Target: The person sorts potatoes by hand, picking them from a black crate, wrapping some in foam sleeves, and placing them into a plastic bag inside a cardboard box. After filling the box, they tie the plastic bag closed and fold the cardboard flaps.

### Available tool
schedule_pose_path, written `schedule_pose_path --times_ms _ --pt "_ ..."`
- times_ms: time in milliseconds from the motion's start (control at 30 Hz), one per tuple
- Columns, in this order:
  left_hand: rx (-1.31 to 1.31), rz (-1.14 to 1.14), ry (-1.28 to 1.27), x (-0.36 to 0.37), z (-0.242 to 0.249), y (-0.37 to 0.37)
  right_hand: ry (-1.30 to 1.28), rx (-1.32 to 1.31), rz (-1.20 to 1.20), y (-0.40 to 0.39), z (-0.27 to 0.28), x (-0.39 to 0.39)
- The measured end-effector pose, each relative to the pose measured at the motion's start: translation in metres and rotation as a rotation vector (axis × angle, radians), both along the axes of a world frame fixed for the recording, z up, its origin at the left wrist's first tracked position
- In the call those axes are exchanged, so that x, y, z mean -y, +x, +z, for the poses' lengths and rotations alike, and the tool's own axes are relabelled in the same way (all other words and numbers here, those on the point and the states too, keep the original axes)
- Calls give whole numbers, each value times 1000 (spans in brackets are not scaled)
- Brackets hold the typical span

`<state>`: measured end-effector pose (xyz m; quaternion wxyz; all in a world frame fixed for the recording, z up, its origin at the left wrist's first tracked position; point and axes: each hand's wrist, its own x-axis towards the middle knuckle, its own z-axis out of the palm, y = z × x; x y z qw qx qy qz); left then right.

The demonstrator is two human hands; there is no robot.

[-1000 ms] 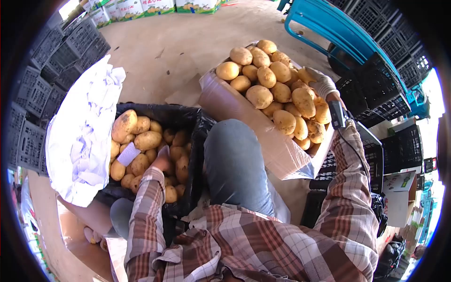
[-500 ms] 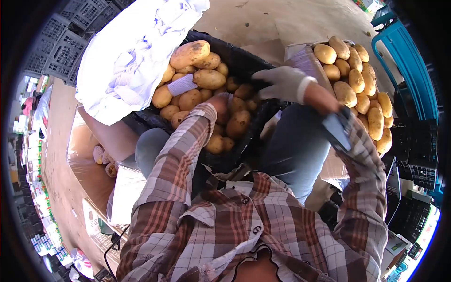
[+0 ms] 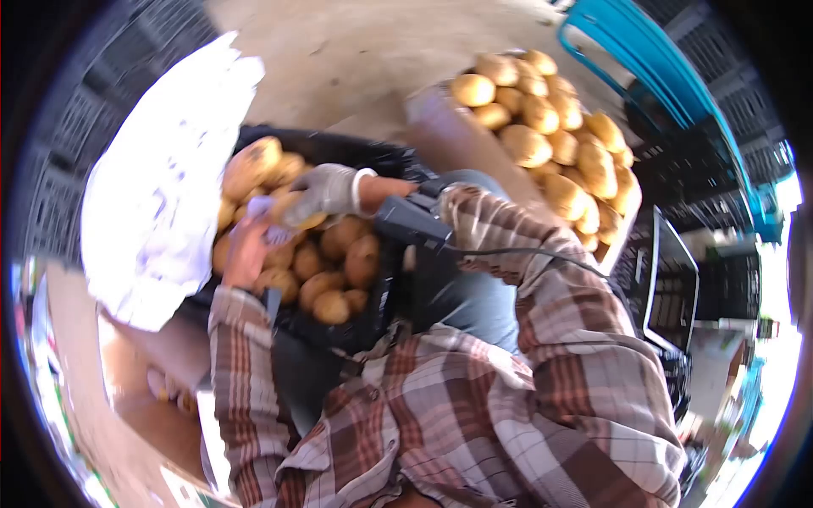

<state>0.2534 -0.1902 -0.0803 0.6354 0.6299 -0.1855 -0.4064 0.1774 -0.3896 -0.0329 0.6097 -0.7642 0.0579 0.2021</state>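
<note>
My right hand (image 3: 329,191), in a pale glove, is closed on a potato (image 3: 298,213) above the lined crate. Just to its left, my bare left hand (image 3: 247,252) is closed around a white foam net sleeve (image 3: 276,234) at the potato's near end. The two hands almost meet, and blur hides how far the sleeve covers the potato. Below and around them, loose potatoes (image 3: 322,292) fill a crate lined with black plastic (image 3: 385,288) between my knees.
Right of the crate stands a carton (image 3: 474,157) heaped with potatoes (image 3: 542,118). White plastic sheeting (image 3: 161,186) covers the crate's left side. An open box (image 3: 140,381) holds netted items at lower left. Black crates (image 3: 677,288) and a turquoise chair (image 3: 652,51) are at right.
My right hand has come from the crate's right edge to a potato over the pile. My left hand has risen from among the potatoes to meet it. The view has turned rightward.
</note>
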Motion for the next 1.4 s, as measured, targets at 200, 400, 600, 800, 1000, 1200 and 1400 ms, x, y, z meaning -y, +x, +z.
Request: schedule_pose_path --times_ms 200,400,600,800,1000,1200,1400 --pt "631 -676 557 15 -45 -41 173 437 -444 -103 48 68" --pt "833 -949 777 35 -46 -53 -305 422 -988 -258 65 165" --pt "853 -1041 799 41 -55 -53 -667 529 -1401 -353 43 192" --pt "1043 -1029 1035 37 -68 -49 -1499 517 -1064 -320 56 189" --pt "974 -795 1025 37 -41 -55 -1469 499 -1004 -256 69 224" --pt "953 -848 1079 35 -59 -52 -1548 -101 -728 -239 63 285" --pt "1040 -1017 1086 39 -75 -51 -1170 43 -869 -229 71 342"
